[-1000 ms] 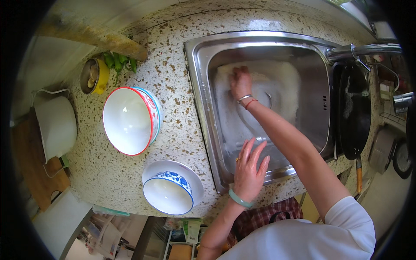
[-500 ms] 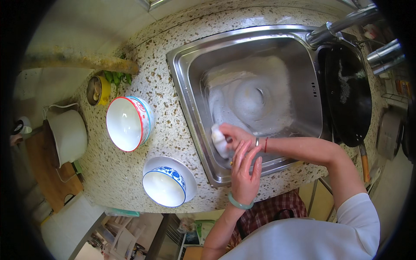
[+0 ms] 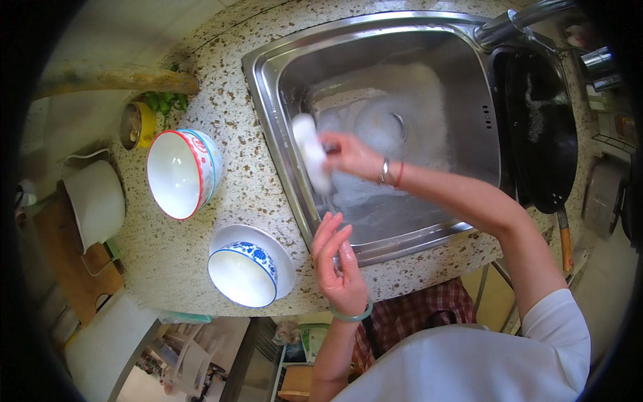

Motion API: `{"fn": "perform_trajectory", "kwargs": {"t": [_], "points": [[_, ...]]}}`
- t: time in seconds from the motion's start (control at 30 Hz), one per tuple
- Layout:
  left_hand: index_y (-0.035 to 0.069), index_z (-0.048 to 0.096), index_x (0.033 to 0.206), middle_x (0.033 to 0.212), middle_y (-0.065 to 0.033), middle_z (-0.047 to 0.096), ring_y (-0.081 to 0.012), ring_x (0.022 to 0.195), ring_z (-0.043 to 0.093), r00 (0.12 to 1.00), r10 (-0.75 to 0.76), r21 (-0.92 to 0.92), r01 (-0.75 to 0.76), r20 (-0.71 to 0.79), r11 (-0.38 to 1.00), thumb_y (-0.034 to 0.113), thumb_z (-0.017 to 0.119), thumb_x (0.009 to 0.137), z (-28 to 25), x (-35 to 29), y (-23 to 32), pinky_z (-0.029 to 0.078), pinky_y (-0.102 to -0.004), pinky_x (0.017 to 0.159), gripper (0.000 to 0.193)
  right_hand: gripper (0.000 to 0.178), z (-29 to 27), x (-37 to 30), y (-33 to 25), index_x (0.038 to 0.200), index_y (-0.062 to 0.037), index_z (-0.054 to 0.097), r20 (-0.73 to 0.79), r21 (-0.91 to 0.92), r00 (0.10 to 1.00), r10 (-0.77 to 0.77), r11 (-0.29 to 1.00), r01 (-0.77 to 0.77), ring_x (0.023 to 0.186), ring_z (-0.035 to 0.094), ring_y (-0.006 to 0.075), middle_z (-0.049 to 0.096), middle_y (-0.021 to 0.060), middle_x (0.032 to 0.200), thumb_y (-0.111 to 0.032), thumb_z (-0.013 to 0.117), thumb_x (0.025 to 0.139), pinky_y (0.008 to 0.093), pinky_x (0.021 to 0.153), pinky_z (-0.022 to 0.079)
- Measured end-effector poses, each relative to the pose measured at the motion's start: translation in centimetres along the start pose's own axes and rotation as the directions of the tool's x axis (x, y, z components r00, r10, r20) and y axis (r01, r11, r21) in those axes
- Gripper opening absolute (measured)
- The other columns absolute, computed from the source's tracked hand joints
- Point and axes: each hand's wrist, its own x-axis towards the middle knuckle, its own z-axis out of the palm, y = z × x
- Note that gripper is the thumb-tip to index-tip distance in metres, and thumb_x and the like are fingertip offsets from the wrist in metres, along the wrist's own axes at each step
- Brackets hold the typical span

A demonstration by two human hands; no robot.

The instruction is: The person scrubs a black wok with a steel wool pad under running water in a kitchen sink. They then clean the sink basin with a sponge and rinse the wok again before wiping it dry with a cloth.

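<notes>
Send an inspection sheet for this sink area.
Surface: speckled countertop with steel sink holding suds.
Things in use: white cloth or sponge, blurred, by the sink's left wall.
Clutter: red-rimmed bowl stacked with a blue-rimmed one; blue-and-white bowl stacked with a wider white dish; green peppers by a yellow container.
Hands: right hand grips the white cloth or sponge; left hand open, nothing visibly held, near the sink's near-left corner.
Cables: nothing seen.
Surroundings: black wooden-handled pan right of the sink; faucet; white pot at far left.
</notes>
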Motion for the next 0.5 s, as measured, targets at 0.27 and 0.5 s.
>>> {"fn": "perform_trajectory", "kwargs": {"t": [0.27, 0.5], "points": [[0.001, 0.055, 0.123, 0.137, -0.0197, 0.045, -0.0331, 0.133, 0.037, 0.957, -0.082, 0.250, 0.011, 0.279, 0.968, 0.010, 0.054, 0.092, 1.7, 1.4, -0.6, 0.030, -0.0402, 0.108, 0.032, 0.035, -0.9, -6.9, 5.2, 0.108, -0.0055, 0.062, 0.354, -0.398, 0.876, 0.327, 0.901, -0.175, 0.093, 0.063, 0.0220, 0.067, 0.0106, 0.098, -0.018, 0.065, 0.076, 0.0332, 0.081, 0.049], [0.010, 0.042, 0.139, 0.147, -0.0246, 0.029, -0.0403, 0.139, 0.023, 0.881, -0.175, 0.348, 0.013, 0.439, 0.938, 0.020, 0.057, 0.092, 5.0, 1.6, -1.1, 0.025, -0.0446, 0.110, 0.050, 0.013, -1.0, -2.2, 9.4, 0.083, -0.0077, 0.060, 0.316, -0.899, 0.946, 0.079, 0.344, 0.272, 0.089, 0.055, 0.0310, 0.054, 0.0093, 0.096, -0.015, 0.061, 0.072, 0.0393, 0.076, 0.050]]}}
